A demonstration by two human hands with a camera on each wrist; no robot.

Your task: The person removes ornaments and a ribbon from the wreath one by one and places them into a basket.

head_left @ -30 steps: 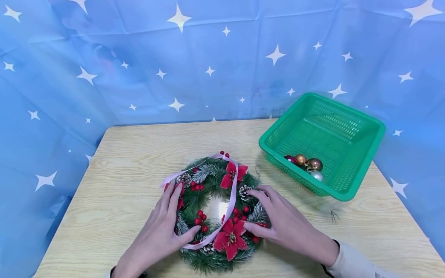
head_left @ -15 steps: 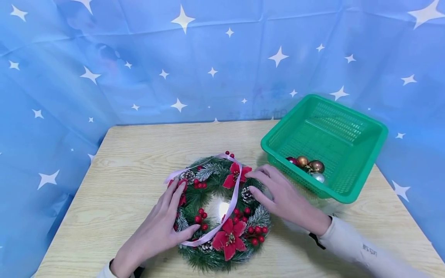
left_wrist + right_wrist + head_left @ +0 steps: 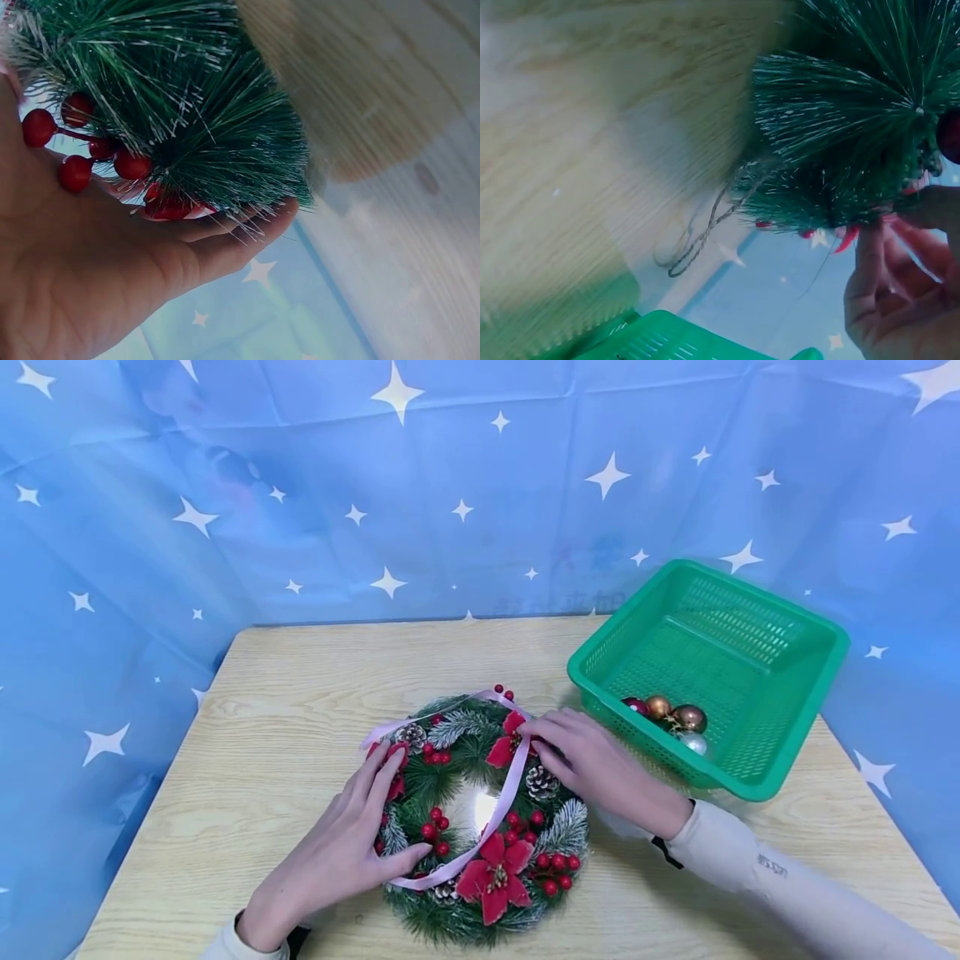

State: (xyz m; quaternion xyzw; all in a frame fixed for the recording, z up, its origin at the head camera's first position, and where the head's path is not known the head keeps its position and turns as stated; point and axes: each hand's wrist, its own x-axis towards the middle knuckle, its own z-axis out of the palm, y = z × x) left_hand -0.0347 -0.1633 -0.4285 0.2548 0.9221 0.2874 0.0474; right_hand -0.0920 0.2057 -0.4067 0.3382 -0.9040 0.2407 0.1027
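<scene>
A green Christmas wreath (image 3: pixel 431 789) with pinecones, red berries and red poinsettias lies on the wooden table. A pale pink ribbon (image 3: pixel 507 797) loops loosely over it. My left hand (image 3: pixel 345 843) rests along the wreath's left side, fingers fairly straight over a poinsettia (image 3: pixel 396 785) and thumb near the front berries. The left wrist view shows those fingers (image 3: pixel 225 251) against the outer needles. My right hand (image 3: pixel 592 760) pinches the upper-right poinsettia (image 3: pixel 502 750) where the ribbon crosses it; its fingertips partly cover the flower. Thumb and fingers meet at red petals in the right wrist view.
A green plastic basket (image 3: pixel 787 752) stands at the back right, close to my right hand. Several shiny baubles (image 3: pixel 690 718) lie in its near corner. Beside the wreath is a loop of twine (image 3: pixel 701 240). A blue starry cloth (image 3: pixel 420 527) hangs behind the table.
My right hand has moved from the pinecone and lower-right flower up to the upper-right poinsettia and ribbon. The left hand stays on the wreath's left side.
</scene>
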